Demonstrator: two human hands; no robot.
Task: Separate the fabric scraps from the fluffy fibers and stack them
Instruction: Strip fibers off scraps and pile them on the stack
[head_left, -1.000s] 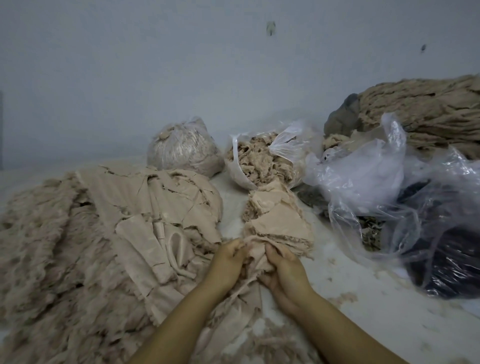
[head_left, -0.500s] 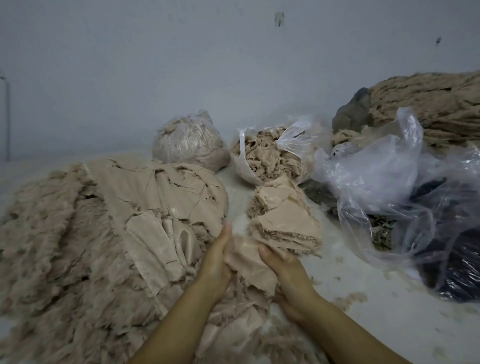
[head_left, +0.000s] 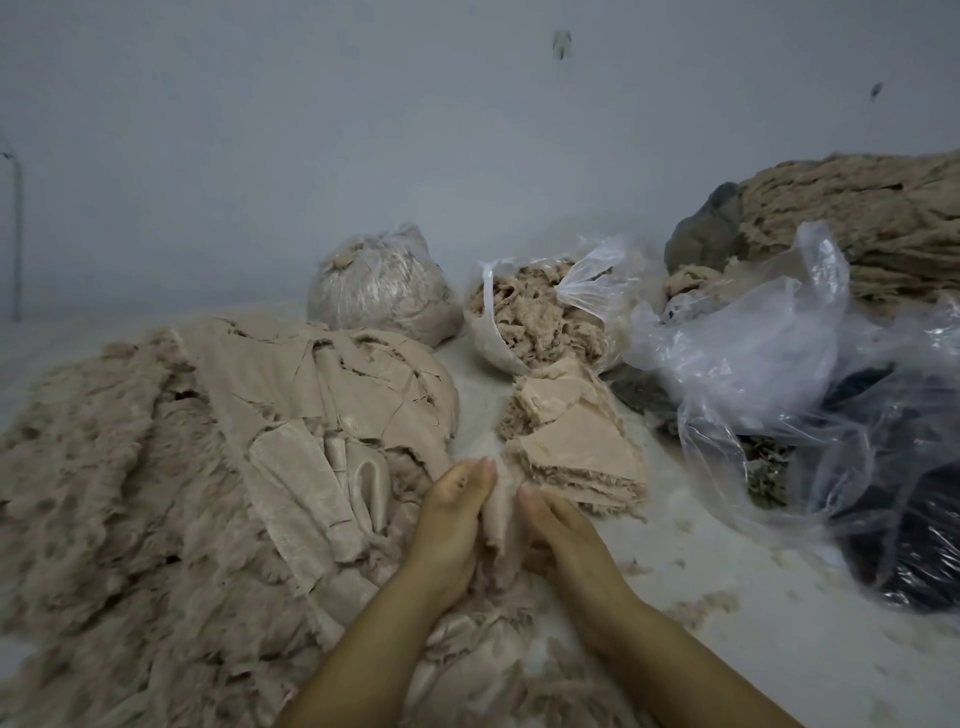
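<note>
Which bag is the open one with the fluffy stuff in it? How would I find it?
Start at the big beige fabric heap on the left. Behind the small stack of scraps sits the open bag, fluff poking out its top. The bag to its left is closed and round.

Fabric scraps stack (head_left: 576, 441): matt beige woven cloth, frayed edges. Left of it, fluffy fibers (head_left: 104, 493): shaggy, matt, with ribbed cloth strips (head_left: 301, 478). Behind it, open bag (head_left: 540, 317): clear glossy plastic holding tufted fibre. Right of it, crumpled bags (head_left: 753, 353): glossy translucent film.
</note>
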